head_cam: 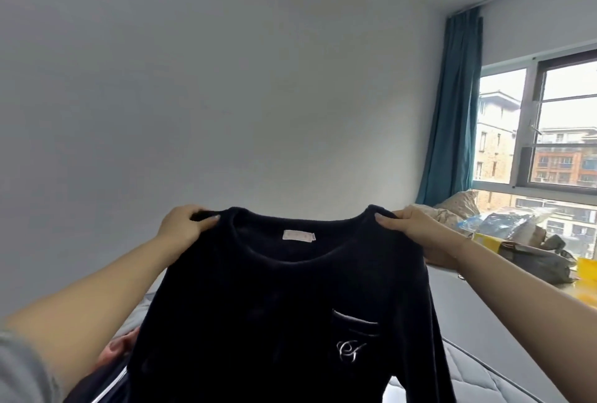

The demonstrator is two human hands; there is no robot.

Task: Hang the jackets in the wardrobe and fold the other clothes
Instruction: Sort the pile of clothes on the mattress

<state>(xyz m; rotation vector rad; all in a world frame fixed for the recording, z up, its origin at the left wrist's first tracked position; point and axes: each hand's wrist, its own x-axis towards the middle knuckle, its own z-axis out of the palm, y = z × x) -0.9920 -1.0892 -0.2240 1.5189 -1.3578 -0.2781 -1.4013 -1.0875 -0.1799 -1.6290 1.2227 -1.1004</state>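
Note:
A dark navy fleece top [277, 312] hangs in the air in front of me, its front facing me, with a pink neck label and a chest pocket with a white embroidered mark. My left hand [185, 225] pinches its left shoulder. My right hand [410, 225] pinches its right shoulder. The hem drops out of view at the bottom. Under it on the left lies another dark garment with white stripes [106, 386], partly hidden.
A grey quilted bed [478, 367] spreads below. At the right a window sill holds a grey bag [536, 260], plastic packets [504, 225] and yellow things [584, 270]. A teal curtain [452, 105] hangs beside the window. A plain wall is ahead.

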